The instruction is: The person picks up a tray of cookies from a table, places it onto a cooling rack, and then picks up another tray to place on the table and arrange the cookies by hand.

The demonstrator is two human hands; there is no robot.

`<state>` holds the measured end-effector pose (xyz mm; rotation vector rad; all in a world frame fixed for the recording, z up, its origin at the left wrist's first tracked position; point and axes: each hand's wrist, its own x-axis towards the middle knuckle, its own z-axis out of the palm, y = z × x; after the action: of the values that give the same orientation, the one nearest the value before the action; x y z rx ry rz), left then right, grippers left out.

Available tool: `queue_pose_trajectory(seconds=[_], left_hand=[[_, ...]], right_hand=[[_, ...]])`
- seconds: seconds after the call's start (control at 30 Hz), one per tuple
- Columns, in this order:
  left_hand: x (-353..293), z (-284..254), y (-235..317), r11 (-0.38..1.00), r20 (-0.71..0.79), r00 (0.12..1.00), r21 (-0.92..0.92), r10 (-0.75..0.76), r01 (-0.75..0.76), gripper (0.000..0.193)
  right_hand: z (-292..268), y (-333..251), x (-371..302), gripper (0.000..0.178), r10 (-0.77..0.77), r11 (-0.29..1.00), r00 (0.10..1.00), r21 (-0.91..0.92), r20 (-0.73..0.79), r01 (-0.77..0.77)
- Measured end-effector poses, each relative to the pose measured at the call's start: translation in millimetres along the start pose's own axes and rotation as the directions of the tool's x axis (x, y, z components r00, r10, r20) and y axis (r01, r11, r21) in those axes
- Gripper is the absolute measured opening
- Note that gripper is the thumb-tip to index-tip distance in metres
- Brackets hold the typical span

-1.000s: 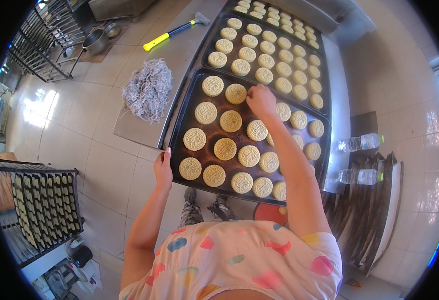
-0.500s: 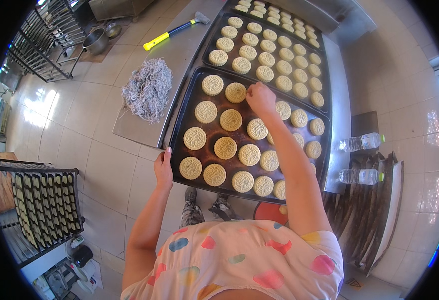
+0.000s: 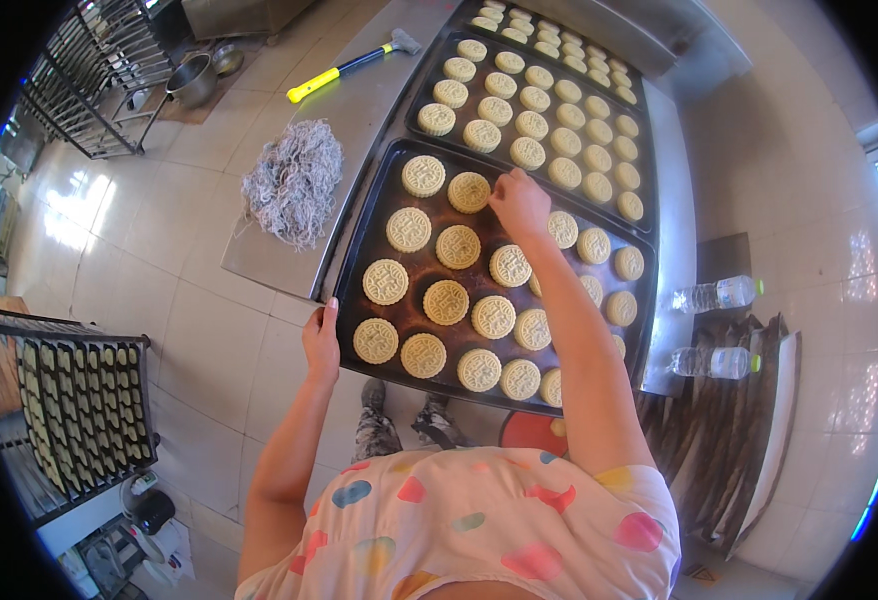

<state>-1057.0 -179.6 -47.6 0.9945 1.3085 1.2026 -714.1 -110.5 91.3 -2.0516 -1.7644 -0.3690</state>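
A dark baking tray (image 3: 361, 250) lies nearest me, set with rows of round, stamped pastries like mooncakes (image 3: 457, 246). At the tray's near left edge is my left hand (image 3: 321, 342), its thumb along the rim and its fingers curled beneath. My right hand (image 3: 521, 204) reaches over the far row, just right of a browner mooncake (image 3: 469, 192). Its fingers are curled together and pointing down. Whatever lies in or under them is hidden by the hand, and my right forearm covers some of the pastries behind it.
More filled trays (image 3: 504, 135) stand beyond on the metal table (image 3: 284, 265). Left of them lie a tangle of grey string (image 3: 294, 185) and a yellow-handled scraper (image 3: 349, 68). Two plastic bottles (image 3: 714, 294) stand at the right. A loaded rack (image 3: 84, 415) is at the lower left.
The whole view has shifted slightly. My right hand stays at nearly the same spot over the far row, and my left hand keeps to the tray's edge. No pastry has visibly moved.
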Motion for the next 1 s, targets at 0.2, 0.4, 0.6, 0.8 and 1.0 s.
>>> queue_pose_trajectory(seconds=[0.2, 0.4, 0.6, 0.8, 1.0], left_hand=[[-3, 3, 9, 1.000, -0.002, 1.000, 0.017, 0.004, -0.004, 0.039], [0, -1, 5, 0.999, 0.030, 0.999, 0.040, -0.026, 0.025, 0.040], [-1, 0, 6, 0.999, 0.017, 1.000, 0.033, -0.020, 0.019, 0.040], [-1, 2, 5, 0.999, -0.002, 1.000, 0.034, 0.015, -0.015, 0.040], [-2, 4, 8, 0.997, -0.003, 0.999, 0.063, 0.036, -0.035, 0.042]], right_hand=[[0, 4, 0, 0.006, 0.000, 1.000, 0.998, 0.016, -0.067, 0.001], [-4, 6, 1, 0.006, 0.005, 1.000, 0.995, 0.020, -0.095, -0.003], [-12, 9, 0, 0.007, -0.011, 0.999, 0.991, 0.030, -0.130, 0.015], [-36, 16, -9, 0.007, 0.014, 0.999, 0.986, 0.049, -0.169, -0.006], [-82, 19, -64, 0.006, 0.111, 0.981, 0.975, 0.179, -0.192, -0.077]])
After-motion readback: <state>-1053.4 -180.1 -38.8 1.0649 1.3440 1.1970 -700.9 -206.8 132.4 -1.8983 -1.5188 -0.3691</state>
